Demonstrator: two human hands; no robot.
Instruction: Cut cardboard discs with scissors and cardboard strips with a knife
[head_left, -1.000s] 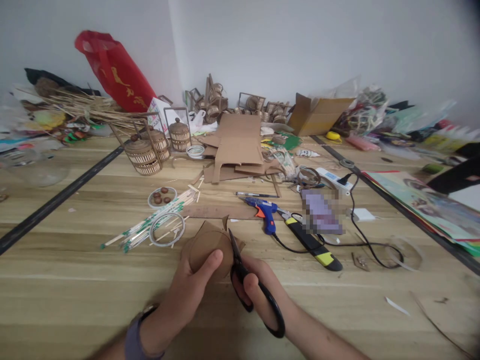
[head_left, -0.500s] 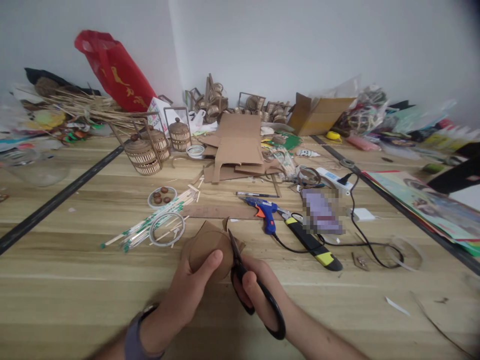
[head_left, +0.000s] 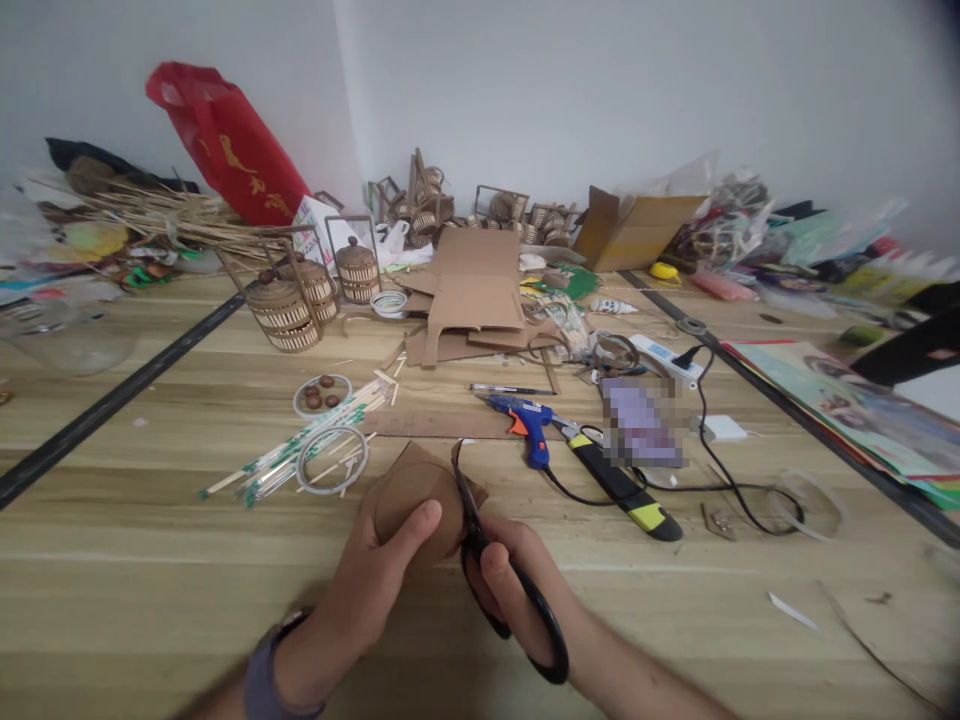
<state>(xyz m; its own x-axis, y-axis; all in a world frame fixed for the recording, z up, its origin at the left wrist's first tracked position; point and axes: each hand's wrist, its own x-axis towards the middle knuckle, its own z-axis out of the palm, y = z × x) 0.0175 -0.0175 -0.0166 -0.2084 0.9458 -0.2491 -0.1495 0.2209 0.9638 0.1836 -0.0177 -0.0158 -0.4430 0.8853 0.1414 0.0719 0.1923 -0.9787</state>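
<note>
Over the near part of the counter, the person's left hand is closed on a piece of cardboard, thumb pressed flat over the circle marked on it. The right hand is curled through the handles of black scissors, whose blades meet the card at about two o'clock of that circle; they look nearly closed, though the dim view makes that hard to judge. A cut strip curls up beside the tips. From the cardboard, a blue glue gun lies at two o'clock, a black-and-yellow cutter at three, and a white ring near ten.
</note>
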